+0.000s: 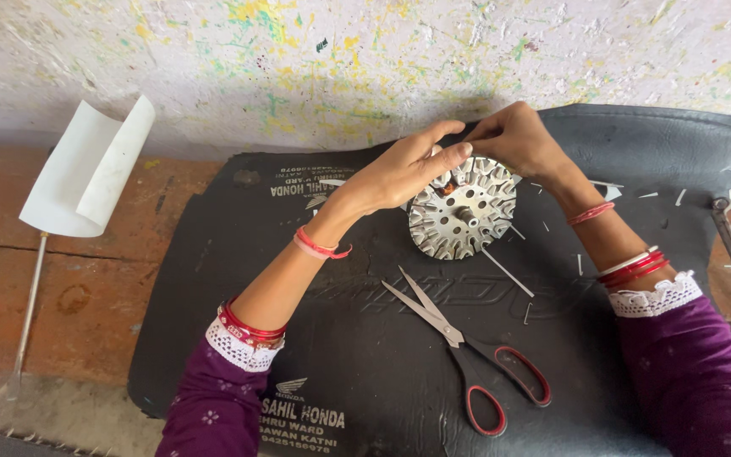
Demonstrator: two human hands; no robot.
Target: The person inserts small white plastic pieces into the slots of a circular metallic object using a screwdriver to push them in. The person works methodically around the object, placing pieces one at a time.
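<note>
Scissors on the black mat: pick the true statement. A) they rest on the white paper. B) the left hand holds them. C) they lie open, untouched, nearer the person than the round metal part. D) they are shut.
C: the scissors lie blades apart on the black mat, below the slotted metal disc that both hands work on.

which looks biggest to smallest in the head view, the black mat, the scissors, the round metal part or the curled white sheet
1. black mat
2. curled white sheet and scissors: look alike, unsure
3. round metal part
</note>
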